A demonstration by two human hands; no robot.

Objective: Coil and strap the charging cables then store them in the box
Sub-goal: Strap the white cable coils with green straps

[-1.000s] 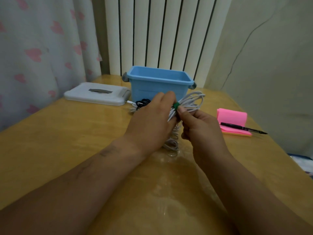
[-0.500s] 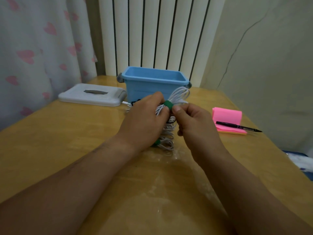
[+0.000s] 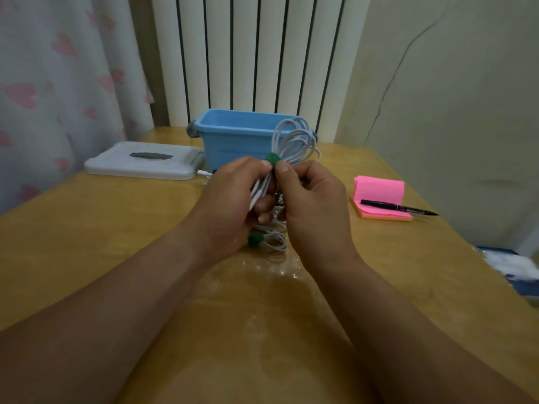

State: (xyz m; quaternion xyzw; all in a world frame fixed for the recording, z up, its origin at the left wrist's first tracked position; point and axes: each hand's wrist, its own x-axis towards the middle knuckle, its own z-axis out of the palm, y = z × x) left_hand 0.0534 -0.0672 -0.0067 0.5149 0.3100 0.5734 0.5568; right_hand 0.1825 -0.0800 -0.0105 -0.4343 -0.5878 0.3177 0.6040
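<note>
Gripping cable (image 3: 294, 141), left hand (image 3: 230, 205), right hand (image 3: 315, 205) seemingly pinching strap (image 3: 273, 158), grip half-hidden

The coiled white cable (image 3: 294, 141) now stands higher. Its loops rise toward 12–1 o'clock from the green strap (image 3: 273, 158) and cross the blue box (image 3: 233, 135) rim; a second ago they leaned out toward 2 o'clock, below the rim. The left hand (image 3: 233, 205) has rolled outward, so its curled fingers and the cable tails now show. The right hand (image 3: 312, 205) has come up too, thumb pinching at the strap. At 6 o'clock of the hands, a second strapped coil (image 3: 274, 239) on the table (image 3: 116, 243) is now uncovered.
</note>
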